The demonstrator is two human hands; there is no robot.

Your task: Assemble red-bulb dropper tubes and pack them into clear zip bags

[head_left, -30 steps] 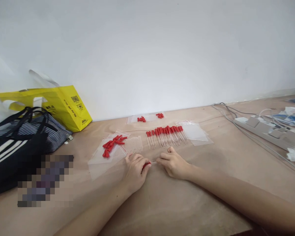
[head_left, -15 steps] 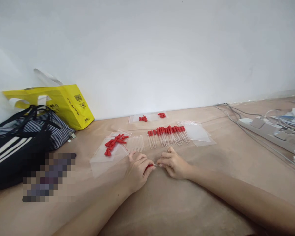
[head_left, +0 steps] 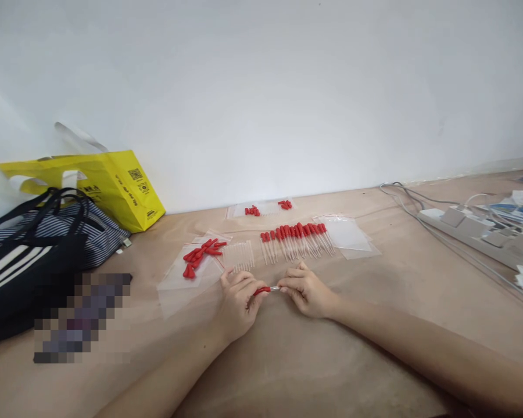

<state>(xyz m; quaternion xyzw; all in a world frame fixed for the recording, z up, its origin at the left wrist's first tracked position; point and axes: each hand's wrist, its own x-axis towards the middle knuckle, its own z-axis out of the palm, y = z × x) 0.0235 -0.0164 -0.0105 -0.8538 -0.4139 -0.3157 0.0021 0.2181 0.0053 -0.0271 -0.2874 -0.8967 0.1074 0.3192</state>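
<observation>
My left hand (head_left: 242,299) pinches a red rubber dropper bulb (head_left: 262,289). My right hand (head_left: 307,292) is closed on a clear glass dropper tube (head_left: 275,288), whose end meets the bulb; how far it sits inside I cannot tell. Beyond the hands lies a row of droppers with red bulbs (head_left: 294,235), their tips toward me. Left of that row are several bare glass tubes (head_left: 239,255) side by side. Loose red bulbs (head_left: 203,254) lie on a clear plastic bag (head_left: 169,290) farther left.
Near the wall lies another bag (head_left: 232,212) with small red bulbs (head_left: 251,211). Clear zip bags (head_left: 353,237) lie right of the row. A yellow bag (head_left: 126,186) and a black bag (head_left: 70,255) stand at left. A power strip (head_left: 466,238) with cables lies at right.
The left hand has shifted slightly left, and more of the red bulb and glass tube shows between the hands. The view has moved a little.
</observation>
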